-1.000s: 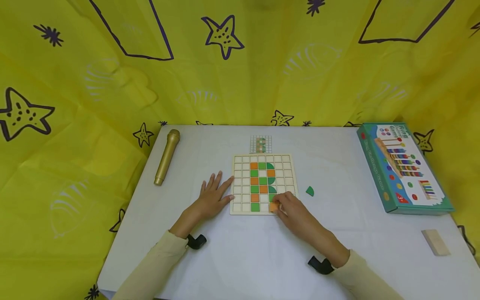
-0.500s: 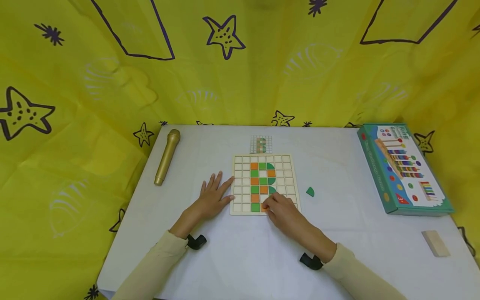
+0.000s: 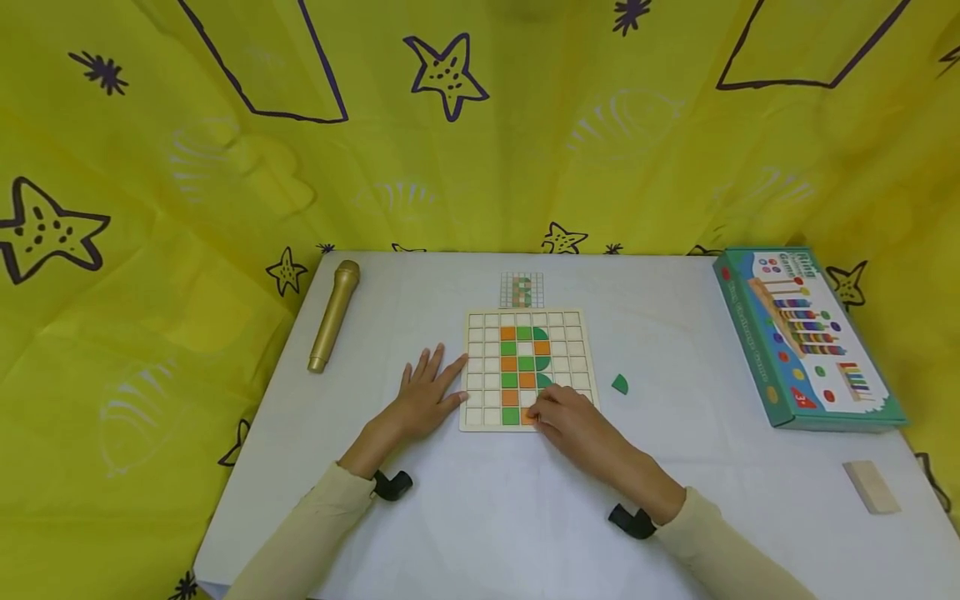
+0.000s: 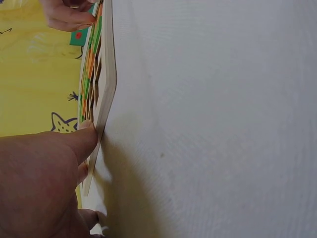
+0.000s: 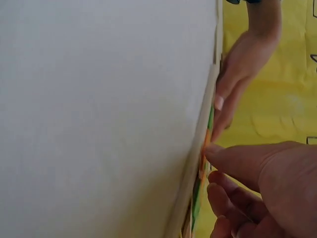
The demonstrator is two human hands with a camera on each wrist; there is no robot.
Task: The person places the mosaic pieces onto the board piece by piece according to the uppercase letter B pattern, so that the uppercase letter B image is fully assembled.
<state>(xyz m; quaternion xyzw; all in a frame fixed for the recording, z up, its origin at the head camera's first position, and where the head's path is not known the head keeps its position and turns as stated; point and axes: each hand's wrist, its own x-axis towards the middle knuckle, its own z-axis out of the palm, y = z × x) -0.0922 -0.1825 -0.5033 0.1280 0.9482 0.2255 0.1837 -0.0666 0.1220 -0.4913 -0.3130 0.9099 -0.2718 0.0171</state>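
A wooden grid board [image 3: 476, 414] lies on the white table, with orange and green tiles [image 3: 511, 415] set in its squares. My left hand [image 3: 422, 401] lies flat with fingers spread, thumb and forefinger touching the board's left edge; in the left wrist view the thumb [image 4: 81, 141] rests on its rim. At the bottom row my right hand [image 3: 576, 427] pinches an orange square tile [image 3: 528, 415], partly hidden by the fingers. The right wrist view shows the thumb [image 5: 237, 161] against orange. A loose green quarter-circle tile [image 3: 620, 383] lies right of the board.
A small printed pattern card [image 3: 522, 289] sits just behind the board. A gold microphone-shaped object [image 3: 334, 317] lies at the left. On the right are a boxed ring game [image 3: 806, 333] and a small wooden block [image 3: 872, 486]. A yellow curtain [image 3: 480, 167] hangs behind the table.
My right hand has moved a little left along the bottom row, taking the orange tile one column over. In the last half second it has hardly shifted. The left hand stays put.
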